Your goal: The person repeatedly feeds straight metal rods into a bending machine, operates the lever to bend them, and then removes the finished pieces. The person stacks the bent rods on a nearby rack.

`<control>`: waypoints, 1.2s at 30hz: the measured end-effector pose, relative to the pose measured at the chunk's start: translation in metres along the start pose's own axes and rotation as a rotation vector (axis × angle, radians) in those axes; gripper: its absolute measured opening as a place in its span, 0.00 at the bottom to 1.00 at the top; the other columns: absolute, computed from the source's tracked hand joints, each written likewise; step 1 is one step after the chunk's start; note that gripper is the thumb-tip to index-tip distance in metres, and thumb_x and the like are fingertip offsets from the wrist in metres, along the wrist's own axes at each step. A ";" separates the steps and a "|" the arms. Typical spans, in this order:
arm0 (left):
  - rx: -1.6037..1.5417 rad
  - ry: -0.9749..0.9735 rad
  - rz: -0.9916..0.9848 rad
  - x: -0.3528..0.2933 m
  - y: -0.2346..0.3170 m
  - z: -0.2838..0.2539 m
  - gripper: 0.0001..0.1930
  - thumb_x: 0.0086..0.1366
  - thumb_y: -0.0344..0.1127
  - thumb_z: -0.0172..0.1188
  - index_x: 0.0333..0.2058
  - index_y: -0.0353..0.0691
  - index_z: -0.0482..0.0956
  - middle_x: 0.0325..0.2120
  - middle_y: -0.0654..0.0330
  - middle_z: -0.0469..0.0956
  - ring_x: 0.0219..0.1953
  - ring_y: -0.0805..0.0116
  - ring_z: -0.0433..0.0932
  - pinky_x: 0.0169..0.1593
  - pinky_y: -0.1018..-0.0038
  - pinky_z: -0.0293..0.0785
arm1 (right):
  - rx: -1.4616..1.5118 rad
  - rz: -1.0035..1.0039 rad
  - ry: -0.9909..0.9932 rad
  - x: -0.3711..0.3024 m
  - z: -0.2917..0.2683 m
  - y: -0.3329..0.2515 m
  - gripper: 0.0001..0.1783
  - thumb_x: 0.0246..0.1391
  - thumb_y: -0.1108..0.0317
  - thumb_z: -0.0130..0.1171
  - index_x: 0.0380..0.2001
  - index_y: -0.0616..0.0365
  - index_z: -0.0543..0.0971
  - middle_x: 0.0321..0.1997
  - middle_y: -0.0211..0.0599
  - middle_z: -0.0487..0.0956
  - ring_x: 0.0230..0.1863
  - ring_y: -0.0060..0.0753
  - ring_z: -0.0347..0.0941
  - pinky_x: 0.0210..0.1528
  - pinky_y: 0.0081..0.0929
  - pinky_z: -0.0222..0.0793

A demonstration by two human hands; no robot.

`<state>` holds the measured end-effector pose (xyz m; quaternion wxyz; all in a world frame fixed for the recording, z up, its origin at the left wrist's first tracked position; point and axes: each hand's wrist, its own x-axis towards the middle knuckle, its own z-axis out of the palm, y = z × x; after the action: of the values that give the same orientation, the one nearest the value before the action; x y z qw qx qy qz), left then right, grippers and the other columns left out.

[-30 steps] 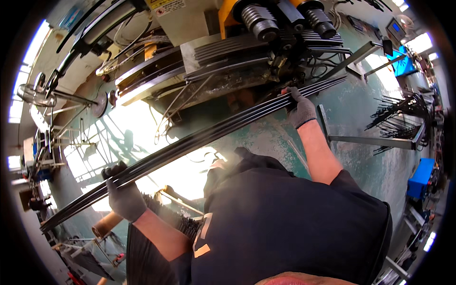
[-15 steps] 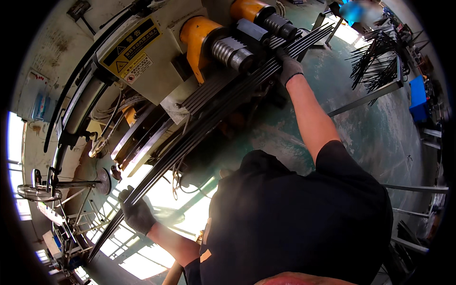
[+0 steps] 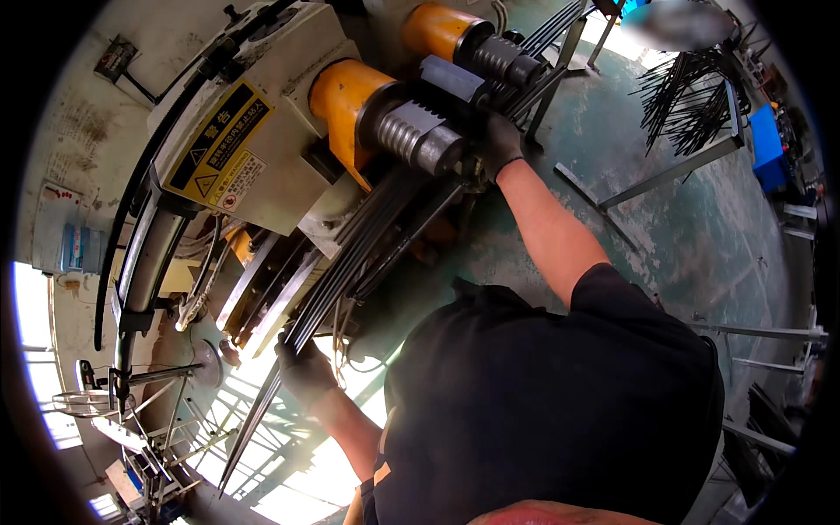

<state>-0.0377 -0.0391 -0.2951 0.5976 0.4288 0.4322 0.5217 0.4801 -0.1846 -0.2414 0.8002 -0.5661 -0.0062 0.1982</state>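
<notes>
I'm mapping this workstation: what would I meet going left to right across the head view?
Yellow-and-black label, gloved left hand, larger ribbed metal cylinder, right hand, pile of black rods, blue box.

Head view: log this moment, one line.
left hand: gripping black rods | right hand: beside ridged metal cylinder, grip unclear | rods: bundled, slanting

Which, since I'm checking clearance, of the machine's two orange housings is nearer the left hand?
The lower-left orange housing, closer to the yellow-and-black label; the other housing sits higher, farther from the left hand.
</notes>
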 end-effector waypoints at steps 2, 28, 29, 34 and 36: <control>-0.416 -0.017 -0.206 -0.004 0.004 0.051 0.14 0.78 0.32 0.54 0.53 0.28 0.78 0.50 0.49 0.82 0.52 0.59 0.82 0.59 0.66 0.78 | 0.105 0.050 0.093 -0.008 0.016 -0.006 0.14 0.66 0.59 0.59 0.47 0.54 0.84 0.40 0.33 0.83 0.39 0.33 0.80 0.39 0.34 0.75; -0.686 0.077 -0.246 0.011 -0.016 0.104 0.17 0.79 0.42 0.53 0.50 0.31 0.80 0.49 0.49 0.83 0.54 0.54 0.81 0.64 0.59 0.77 | -0.038 0.043 0.056 -0.003 -0.002 -0.008 0.23 0.67 0.53 0.63 0.49 0.64 0.84 0.43 0.31 0.84 0.43 0.24 0.78 0.47 0.28 0.73; -0.691 0.078 -0.263 0.006 -0.017 0.118 0.18 0.79 0.43 0.53 0.52 0.32 0.79 0.50 0.50 0.83 0.55 0.54 0.81 0.64 0.59 0.76 | -0.020 0.040 0.041 -0.004 -0.002 -0.009 0.23 0.67 0.53 0.63 0.50 0.64 0.84 0.43 0.31 0.84 0.43 0.24 0.78 0.48 0.28 0.73; -0.505 0.033 -0.379 0.000 -0.021 0.143 0.22 0.77 0.46 0.56 0.58 0.34 0.77 0.56 0.51 0.81 0.58 0.54 0.78 0.67 0.61 0.72 | 0.036 0.001 0.069 0.007 -0.017 0.009 0.23 0.67 0.54 0.63 0.50 0.66 0.83 0.44 0.34 0.84 0.42 0.27 0.79 0.47 0.29 0.75; -0.535 -0.067 -0.354 -0.002 -0.021 0.134 0.22 0.77 0.47 0.55 0.60 0.36 0.76 0.57 0.52 0.80 0.60 0.52 0.77 0.68 0.58 0.70 | 0.031 -0.031 0.060 0.009 -0.028 0.017 0.23 0.68 0.55 0.63 0.51 0.66 0.82 0.45 0.35 0.84 0.42 0.29 0.80 0.47 0.29 0.76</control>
<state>0.0967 -0.0511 -0.2807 0.7847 0.1916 0.3276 0.4901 0.4893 -0.2020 -0.2689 0.8117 -0.5591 0.0123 0.1687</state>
